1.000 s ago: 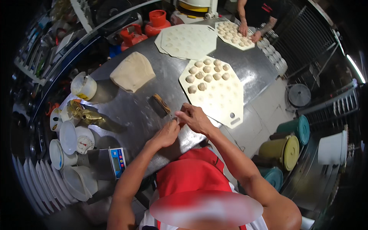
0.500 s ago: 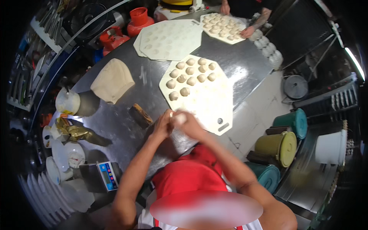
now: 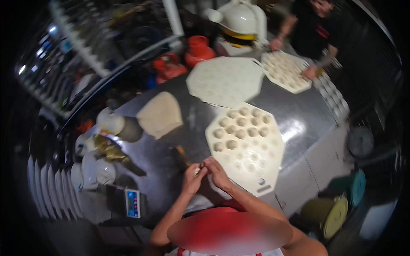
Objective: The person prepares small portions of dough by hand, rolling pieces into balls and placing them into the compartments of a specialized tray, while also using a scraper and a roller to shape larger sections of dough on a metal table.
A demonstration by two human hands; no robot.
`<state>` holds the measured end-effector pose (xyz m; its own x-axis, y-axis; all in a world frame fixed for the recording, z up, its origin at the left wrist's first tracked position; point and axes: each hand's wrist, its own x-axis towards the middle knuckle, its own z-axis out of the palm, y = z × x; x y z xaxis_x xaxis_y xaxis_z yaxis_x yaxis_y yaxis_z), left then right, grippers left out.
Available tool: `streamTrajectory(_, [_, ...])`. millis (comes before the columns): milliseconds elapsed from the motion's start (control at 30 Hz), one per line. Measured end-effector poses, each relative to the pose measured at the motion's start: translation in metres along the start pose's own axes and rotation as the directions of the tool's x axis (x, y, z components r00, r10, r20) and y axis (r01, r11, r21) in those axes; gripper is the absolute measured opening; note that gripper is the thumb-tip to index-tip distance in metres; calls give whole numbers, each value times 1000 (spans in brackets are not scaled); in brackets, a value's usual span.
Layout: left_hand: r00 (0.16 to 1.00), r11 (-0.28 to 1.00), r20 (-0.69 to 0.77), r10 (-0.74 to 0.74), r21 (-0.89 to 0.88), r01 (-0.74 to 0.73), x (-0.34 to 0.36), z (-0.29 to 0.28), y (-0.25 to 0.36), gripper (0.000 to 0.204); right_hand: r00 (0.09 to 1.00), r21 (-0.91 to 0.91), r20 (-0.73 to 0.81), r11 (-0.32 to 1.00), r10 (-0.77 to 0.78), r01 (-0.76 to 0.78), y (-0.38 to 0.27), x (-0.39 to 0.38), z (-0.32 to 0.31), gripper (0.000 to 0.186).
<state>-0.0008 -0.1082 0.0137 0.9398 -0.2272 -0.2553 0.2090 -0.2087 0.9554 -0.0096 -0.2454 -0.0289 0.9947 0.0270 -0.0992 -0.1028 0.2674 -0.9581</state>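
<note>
Just off the lower left edge of a white octagonal board (image 3: 273, 170), my two hands meet over the metal table. My left hand (image 3: 193, 180) is closed around a small pale piece of dough (image 3: 197, 171), mostly covered by the fingers. Against it, my right hand (image 3: 217, 174) has its fingers curled together; what they grip is hidden. Dough balls (image 3: 240, 134) sit in rows on the far part of the board, whose nearer hollows hold none. Beside my left hand lies a narrow brown tool (image 3: 182, 154), blurred. Farther left rests a large dough slab (image 3: 160, 116).
Stacked octagonal boards (image 3: 226, 81) lie beyond. A co-worker's hands (image 3: 309, 72) touch a filled board (image 3: 287, 70) at the far right. A digital scale (image 3: 133, 204), a white pot (image 3: 112, 121) and crumpled golden wrapping (image 3: 112, 149) line the left side. Lidded buckets (image 3: 335, 217) stand right.
The view has tilted up and shifted, so the table sits lower and farther right. My hands stay together; the pale dough now shows at the left hand's fingers.
</note>
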Motion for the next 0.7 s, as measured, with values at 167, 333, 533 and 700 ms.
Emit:
streamTrajectory(167, [965, 962, 71, 251, -126, -241, 19, -26, -21, 18, 989, -108, -101, 989, -108, 97, -20, -14, 8, 36])
streamTrajectory(333, [960, 943, 33, 278, -202, -266, -30, -90, 6, 9, 992, -127, -92, 989, -91, 79, -67, -45, 83, 38])
streamTrajectory(533, [941, 933, -35, 337, 148, -329, -70, -164, 76, 27, 953, -524, 84, 800, -292, 291, -106, -25, 144, 31])
streamTrajectory(700, [938, 938, 16, 346, 4, -346, -74, -189, 48, 19, 948, -406, 93, 858, -303, 314, -96, -43, 162, 36])
